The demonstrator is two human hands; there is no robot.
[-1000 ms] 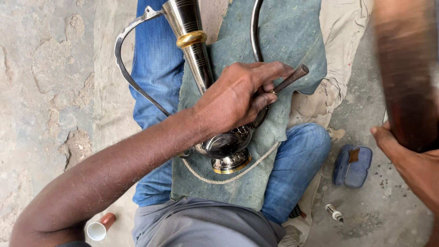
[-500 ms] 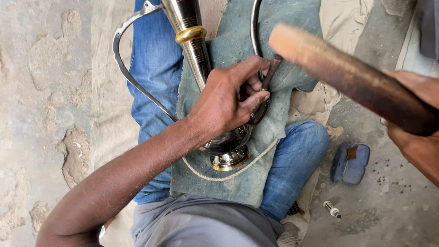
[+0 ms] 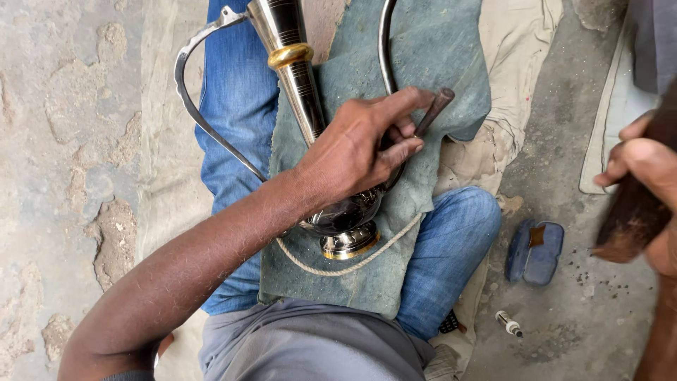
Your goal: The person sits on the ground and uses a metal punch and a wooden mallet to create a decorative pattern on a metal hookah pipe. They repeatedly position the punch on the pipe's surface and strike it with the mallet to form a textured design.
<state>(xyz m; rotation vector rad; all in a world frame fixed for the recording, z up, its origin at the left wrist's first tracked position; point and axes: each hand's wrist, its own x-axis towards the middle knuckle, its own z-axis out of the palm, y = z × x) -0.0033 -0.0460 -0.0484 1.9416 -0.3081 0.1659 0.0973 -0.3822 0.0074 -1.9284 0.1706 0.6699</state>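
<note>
Chisel pinched against the metal jug on my lap

My left hand point(image 3: 352, 152) has its fingers closed around a thin dark metal chisel point(image 3: 432, 111), tip set on the dark, gold-banded metal jug point(image 3: 303, 77) lying across the grey-green cloth point(image 3: 437, 56) over my blue-jeaned knees. My right hand point(image 3: 645, 176) is wrapped tight round a dark wooden mallet point(image 3: 627, 219) near the right edge. A small blue oblong case point(image 3: 536, 252) lies on the concrete floor point(image 3: 70, 106).

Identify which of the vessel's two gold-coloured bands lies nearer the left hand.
The gold band at the foot, just under the left hand, beside the rope. The other gold ring sits higher up the slim neck, farther away.
</note>
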